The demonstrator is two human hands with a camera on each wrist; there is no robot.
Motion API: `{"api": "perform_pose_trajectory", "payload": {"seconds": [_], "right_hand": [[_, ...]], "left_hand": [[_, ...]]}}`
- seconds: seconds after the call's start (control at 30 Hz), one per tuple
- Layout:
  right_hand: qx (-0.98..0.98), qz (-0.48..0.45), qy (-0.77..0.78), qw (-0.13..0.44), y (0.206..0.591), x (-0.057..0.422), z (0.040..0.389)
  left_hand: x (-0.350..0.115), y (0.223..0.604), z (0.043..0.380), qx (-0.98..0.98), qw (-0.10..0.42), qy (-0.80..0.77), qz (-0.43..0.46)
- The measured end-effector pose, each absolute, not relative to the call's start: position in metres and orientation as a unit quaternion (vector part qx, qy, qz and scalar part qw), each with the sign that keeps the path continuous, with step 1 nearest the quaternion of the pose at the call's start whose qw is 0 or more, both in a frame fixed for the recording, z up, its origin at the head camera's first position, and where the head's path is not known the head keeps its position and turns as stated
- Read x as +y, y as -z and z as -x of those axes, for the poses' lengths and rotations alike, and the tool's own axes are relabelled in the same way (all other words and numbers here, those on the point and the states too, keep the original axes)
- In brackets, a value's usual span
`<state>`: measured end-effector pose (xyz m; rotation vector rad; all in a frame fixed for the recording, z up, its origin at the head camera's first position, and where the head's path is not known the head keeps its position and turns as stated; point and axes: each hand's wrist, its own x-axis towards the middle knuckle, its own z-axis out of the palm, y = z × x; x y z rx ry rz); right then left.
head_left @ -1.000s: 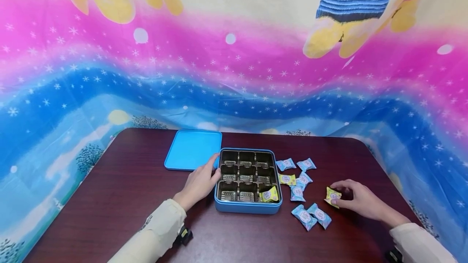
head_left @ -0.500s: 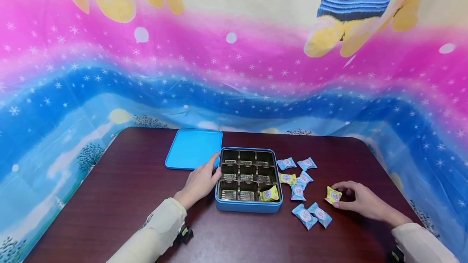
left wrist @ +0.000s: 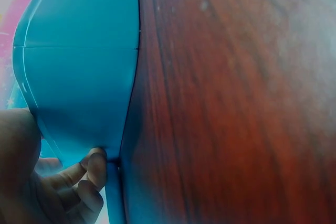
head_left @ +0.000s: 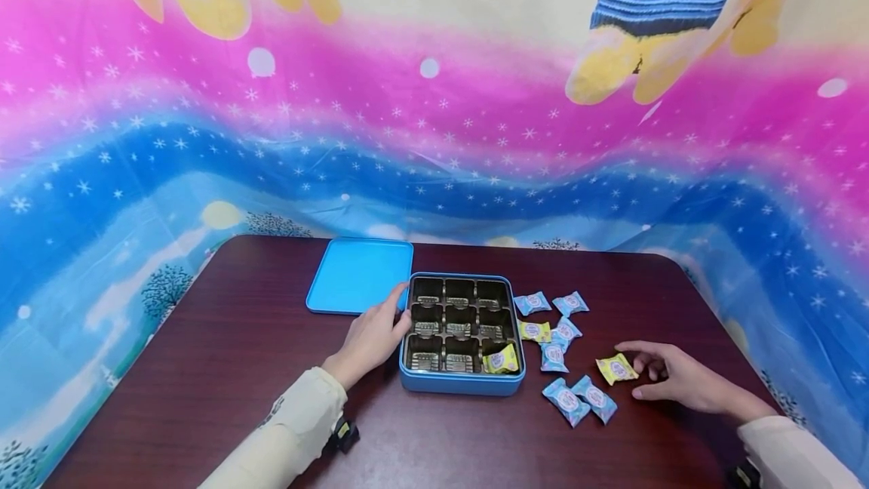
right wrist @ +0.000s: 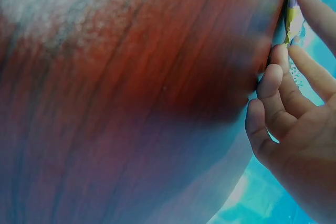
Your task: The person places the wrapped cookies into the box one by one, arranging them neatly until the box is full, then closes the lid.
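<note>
My left hand (head_left: 370, 342) rests against the left side of a blue tin (head_left: 462, 385), its fingertips touching the outer wall (left wrist: 79, 77). A dark tray divided into several compartments fills the tin. One yellow-wrapped candy (head_left: 500, 359) sits in the near right compartment. To the right, another yellow-wrapped candy (head_left: 616, 369) lies flat on the table. Beside it is my right hand (head_left: 686, 379), thumb and index finger spread apart around its right end, not pinching it. In the right wrist view the candy (right wrist: 294, 11) shows edge-on past the fingers, and contact with it is unclear.
A blue lid (head_left: 363, 278) lies behind the left hand, close to the tin. Several blue-wrapped candies (head_left: 566, 402) and a yellow one (head_left: 534, 331) are scattered right of the tin on the dark wooden table (head_left: 271, 338). A printed cloth (head_left: 434, 134) hangs behind.
My right hand has released the yellow-wrapped candy, which has gone from tilted between the fingers to lying flat. That hand has drawn back slightly to the right. The left hand stays put.
</note>
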<state>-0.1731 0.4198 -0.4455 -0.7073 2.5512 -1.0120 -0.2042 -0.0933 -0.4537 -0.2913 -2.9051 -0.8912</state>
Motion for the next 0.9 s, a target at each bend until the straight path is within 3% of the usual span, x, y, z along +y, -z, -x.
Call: {"api": "perform_pose_trajectory", "payload": {"seconds": [0.9], "right_hand": [[0.908,0.216,0.344,0.105,0.456,0.418,0.174]], "left_hand": [[-0.094,0.455,0.205,-0.95,0.045,0.292,0.097]]}}
